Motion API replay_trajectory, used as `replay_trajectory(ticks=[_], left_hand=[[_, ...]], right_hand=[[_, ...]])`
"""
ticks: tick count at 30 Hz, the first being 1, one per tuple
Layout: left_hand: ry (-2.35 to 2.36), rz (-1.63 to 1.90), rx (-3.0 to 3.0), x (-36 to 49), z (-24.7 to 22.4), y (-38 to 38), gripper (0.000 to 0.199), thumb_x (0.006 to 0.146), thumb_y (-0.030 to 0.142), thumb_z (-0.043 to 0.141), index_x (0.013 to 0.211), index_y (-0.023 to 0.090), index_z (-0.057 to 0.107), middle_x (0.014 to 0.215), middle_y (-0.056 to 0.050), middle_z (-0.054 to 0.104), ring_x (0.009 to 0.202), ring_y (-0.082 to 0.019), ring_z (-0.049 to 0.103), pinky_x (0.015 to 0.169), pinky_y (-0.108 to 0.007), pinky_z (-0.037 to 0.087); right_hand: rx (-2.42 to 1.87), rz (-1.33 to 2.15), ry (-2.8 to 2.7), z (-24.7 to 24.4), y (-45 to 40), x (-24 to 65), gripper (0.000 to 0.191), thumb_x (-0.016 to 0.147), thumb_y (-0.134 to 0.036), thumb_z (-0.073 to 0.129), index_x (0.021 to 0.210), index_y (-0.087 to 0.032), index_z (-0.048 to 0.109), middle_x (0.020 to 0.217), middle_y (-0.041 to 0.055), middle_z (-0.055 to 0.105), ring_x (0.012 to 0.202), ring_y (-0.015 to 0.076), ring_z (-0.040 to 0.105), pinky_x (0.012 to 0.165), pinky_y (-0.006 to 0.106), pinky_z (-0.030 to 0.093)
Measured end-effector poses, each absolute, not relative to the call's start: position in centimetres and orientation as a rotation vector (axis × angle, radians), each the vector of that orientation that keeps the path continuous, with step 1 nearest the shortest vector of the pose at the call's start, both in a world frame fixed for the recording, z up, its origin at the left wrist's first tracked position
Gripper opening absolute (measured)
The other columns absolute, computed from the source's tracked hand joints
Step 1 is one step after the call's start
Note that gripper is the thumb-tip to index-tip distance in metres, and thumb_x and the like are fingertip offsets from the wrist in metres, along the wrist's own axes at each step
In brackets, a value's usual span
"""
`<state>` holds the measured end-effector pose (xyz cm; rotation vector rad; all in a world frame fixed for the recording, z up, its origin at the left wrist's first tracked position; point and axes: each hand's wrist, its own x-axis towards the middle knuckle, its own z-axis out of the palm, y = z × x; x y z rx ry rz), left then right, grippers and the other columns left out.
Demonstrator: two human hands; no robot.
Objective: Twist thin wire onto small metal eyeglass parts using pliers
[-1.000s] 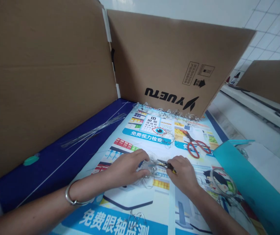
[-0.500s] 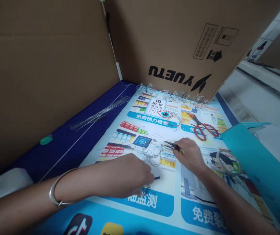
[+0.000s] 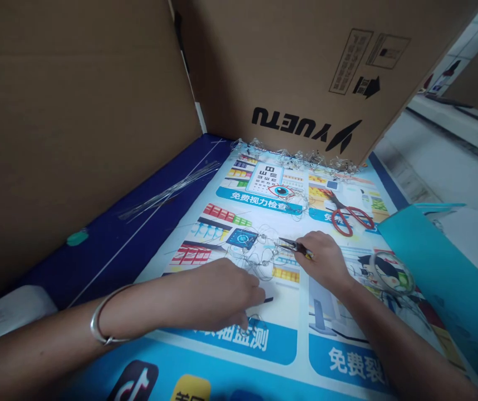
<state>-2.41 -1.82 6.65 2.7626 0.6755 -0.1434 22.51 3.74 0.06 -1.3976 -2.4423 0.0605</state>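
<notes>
Wire spectacle frames lie tangled on a printed eye-test poster, the right hand gripping needle-nose pliers against them, the left hand curled just below, its hold impossible to tell.

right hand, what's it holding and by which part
The right hand holds needle-nose pliers by their yellow-and-black handles, gripped in the fingers with the tips pointing away from the palm.

Tall cardboard panels, with a white tiled wall and ledge beyond.
</notes>
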Motion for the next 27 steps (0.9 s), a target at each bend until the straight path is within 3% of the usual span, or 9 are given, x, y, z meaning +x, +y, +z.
replay_trajectory(ticks=[2, 5, 8, 12, 17, 21, 27], left_hand=[[0.712, -0.143, 2.781, -2.9, 6.6, -1.5, 0.007, 0.079, 0.022, 0.058, 0.085, 0.020, 0.055, 0.076, -0.002, 0.061, 0.064, -0.019, 0.056, 0.048, -0.029, 0.029], [0.702, -0.141, 2.787, -3.1, 6.6, -1.3, 0.011, 0.079, 0.010, 0.052, 0.082, 0.020, 0.055, 0.078, -0.002, 0.060, 0.062, -0.017, 0.054, 0.049, -0.029, 0.029], [0.640, -0.121, 2.747, -2.4, 6.8, -1.6, 0.007, 0.080, 0.023, 0.057, 0.087, 0.021, 0.054, 0.082, -0.002, 0.060, 0.069, -0.018, 0.056, 0.049, -0.028, 0.030], [0.579, -0.153, 2.734, -1.5, 6.9, -1.8, 0.024, 0.074, 0.034, 0.066, 0.089, 0.020, 0.053, 0.086, -0.001, 0.060, 0.071, -0.019, 0.056, 0.048, -0.027, 0.029], [0.523, -0.150, 2.700, -1.3, 6.2, -1.7, 0.019, 0.073, 0.032, 0.067, 0.080, 0.020, 0.054, 0.085, 0.000, 0.059, 0.070, -0.017, 0.056, 0.043, -0.027, 0.025], [0.467, -0.091, 2.595, -1.6, 5.7, -1.3, 0.006, 0.081, 0.024, 0.058, 0.077, 0.021, 0.058, 0.083, 0.002, 0.062, 0.070, -0.014, 0.057, 0.047, -0.024, 0.031], [0.418, -0.109, 2.407, -2.4, 6.2, -0.1, 0.015, 0.081, 0.010, 0.054, 0.082, 0.021, 0.064, 0.082, 0.001, 0.067, 0.070, -0.012, 0.059, 0.057, -0.020, 0.038]], right_hand=[[-1.400, 0.063, -2.446, 0.1, 3.8, 22.5, 0.012, 0.076, -0.026, 0.054, 0.082, -0.021, 0.062, 0.077, 0.0030, 0.059, 0.079, 0.0179, 0.050, 0.072, 0.029, 0.032], [-1.395, 0.073, -2.454, 0.1, 3.8, 22.5, 0.012, 0.076, -0.027, 0.054, 0.082, -0.020, 0.062, 0.078, 0.0031, 0.059, 0.080, 0.0181, 0.049, 0.073, 0.029, 0.033], [-1.395, 0.075, -2.454, 0.1, 3.9, 22.5, 0.013, 0.076, -0.027, 0.053, 0.083, -0.020, 0.062, 0.078, 0.0032, 0.059, 0.080, 0.0184, 0.050, 0.073, 0.029, 0.033], [-1.396, 0.078, -2.454, 0.2, 3.8, 22.5, 0.013, 0.076, -0.026, 0.052, 0.083, -0.021, 0.062, 0.079, 0.0036, 0.059, 0.080, 0.0187, 0.050, 0.073, 0.030, 0.033], [-1.407, 0.079, -2.463, 0.1, 3.9, 22.5, 0.014, 0.076, -0.027, 0.053, 0.085, -0.020, 0.062, 0.079, 0.0037, 0.059, 0.080, 0.0189, 0.050, 0.073, 0.030, 0.034], [-1.398, 0.073, -2.457, 0.0, 4.0, 22.5, 0.016, 0.076, -0.027, 0.053, 0.087, -0.020, 0.062, 0.082, 0.0039, 0.059, 0.082, 0.0190, 0.051, 0.075, 0.030, 0.034], [-1.378, 0.081, -2.455, 0.0, 3.9, 22.5, 0.017, 0.076, -0.026, 0.054, 0.088, -0.019, 0.062, 0.083, 0.0040, 0.060, 0.083, 0.0191, 0.051, 0.076, 0.030, 0.034]])
